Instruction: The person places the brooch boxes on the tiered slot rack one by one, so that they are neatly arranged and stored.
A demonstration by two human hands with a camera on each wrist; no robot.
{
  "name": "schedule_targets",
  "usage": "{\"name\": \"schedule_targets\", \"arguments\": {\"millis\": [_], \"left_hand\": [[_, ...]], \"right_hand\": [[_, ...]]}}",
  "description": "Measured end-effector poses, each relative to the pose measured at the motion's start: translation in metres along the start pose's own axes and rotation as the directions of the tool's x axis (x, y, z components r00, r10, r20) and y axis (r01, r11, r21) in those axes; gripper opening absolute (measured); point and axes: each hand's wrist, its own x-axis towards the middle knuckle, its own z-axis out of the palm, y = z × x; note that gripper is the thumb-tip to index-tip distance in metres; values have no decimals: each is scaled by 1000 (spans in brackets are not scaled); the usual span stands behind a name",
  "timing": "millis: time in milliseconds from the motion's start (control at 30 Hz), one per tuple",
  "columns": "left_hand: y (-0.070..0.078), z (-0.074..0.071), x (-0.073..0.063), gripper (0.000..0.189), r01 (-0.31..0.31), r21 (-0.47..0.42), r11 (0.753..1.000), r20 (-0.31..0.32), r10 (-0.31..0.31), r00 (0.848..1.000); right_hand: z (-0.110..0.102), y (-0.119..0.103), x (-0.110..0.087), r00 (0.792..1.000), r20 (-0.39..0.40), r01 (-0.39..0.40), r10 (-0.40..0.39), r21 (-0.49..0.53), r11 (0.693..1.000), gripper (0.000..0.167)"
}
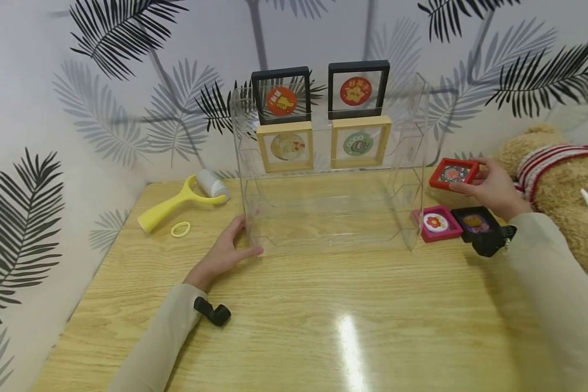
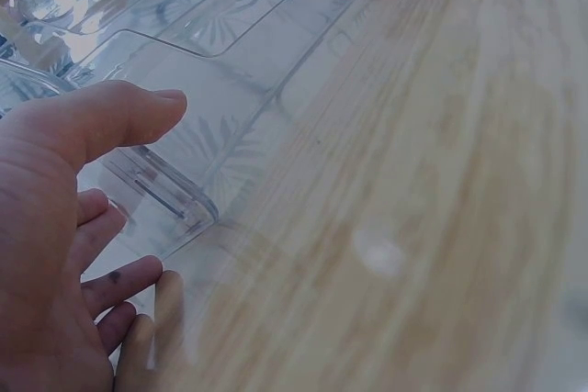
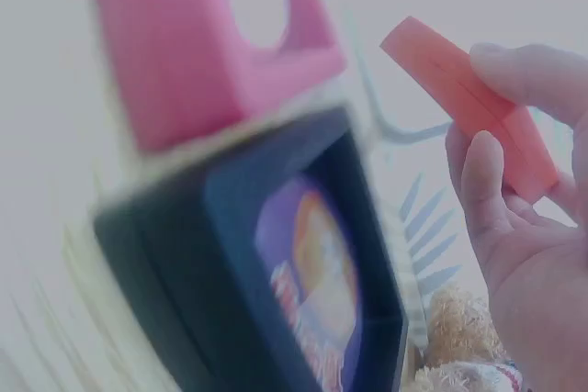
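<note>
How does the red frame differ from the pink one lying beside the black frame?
The red frame is in the grip of the right hand, raised off the table, while the pink frame lies on it. Inside, the red frame shows a dark greenish background; the pink frame shows a red flower on white. Both are squarish with a coloured border.

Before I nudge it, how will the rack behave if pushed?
The rack looks stiff, judging by its straight edges. It may slide on the glossy table. The standing frames could tip if it jolts.
</note>
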Motion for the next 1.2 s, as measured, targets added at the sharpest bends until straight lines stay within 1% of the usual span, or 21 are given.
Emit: {"name": "schedule_targets", "arguments": {"millis": [67,100,167,233,267,300,333,400,467,533,567,600,633,700,733,800,833,867,967,1133,1200], "left_hand": [[0,0,0,77,1,-5,1000,-2,-1,1000],[1,0,0,77,1,-5,1000,-2,-1,1000],[1,0,0,77,-1,-8,1000,0,1,1000],[2,0,0,76,-3,-13,1000,0,3,1000],[2,0,0,76,-5,-12,1000,0,5,1000],[2,0,0,76,-6,-13,1000,-1,6,1000],[2,0,0,76,-7,-14,1000,1,7,1000],[3,0,0,77,4,-12,1000,0,-4,1000],[3,0,0,78,15,-4,1000,3,-15,1000],[3,0,-1,78,29,-3,1000,6,-29,1000],[3,0,-1,79,36,-3,999,6,-35,999],[3,0,-1,78,36,-4,999,8,-36,999],[3,-1,-1,78,33,-5,999,11,-33,999],[3,-1,-1,78,27,-7,1000,7,-27,1000],[3,-1,-1,78,20,-4,1000,7,-20,1000],[3,-2,-1,78,17,-2,1000,2,-17,1000],[3,-2,-1,78,15,-1,1000,1,-15,1000],[3,-3,-1,78,16,2,1000,-1,-16,1000],[2,-3,-1,79,18,1,1000,1,-18,1000],[3,-2,0,78,13,-2,1000,2,-13,1000],[4,-1,-1,77,11,-9,1000,4,-11,1000]], "right_hand": [[-1,-3,-4,1000,-21,-12,15,125,992,86],[-1,-4,-6,999,-37,-6,13,192,981,81],[-3,-6,-11,998,-69,21,2,335,942,69],[-5,-7,-14,995,-102,63,-15,484,873,53],[-7,-7,-15,992,-122,94,-33,540,836,47],[-9,-7,-16,989,-142,112,-33,593,798,42],[-10,-9,-17,986,-167,126,-23,638,760,37],[-16,-15,-23,979,-205,153,-14,679,718,27],[-21,-30,-32,969,-246,182,-5,704,686,21],[-25,-49,-42,961,-275,194,16,717,670,18],[-27,-59,-47,958,-287,205,12,713,671,17],[-28,-69,-51,952,-307,214,18,703,679,17],[-29,-79,-54,945,-326,218,19,675,705,16],[-30,-99,-60,932,-362,216,-1,555,803,14],[-28,-109,-62,924,-381,229,-33,483,845,14],[-25,-128,-66,902,-419,266,-108,340,902,13],[-22,-136,-68,888,-433,294,-153,281,913,12],[-19,-144,-69,875,-439,333,-205,236,913,12],[-9,-161,-72,846,-424,432,-324,190,881,12],[14,-179,-69,829,-307,528,-467,158,834,7],[24,-185,-68,824,-246,551,-510,142,822,11]]}}
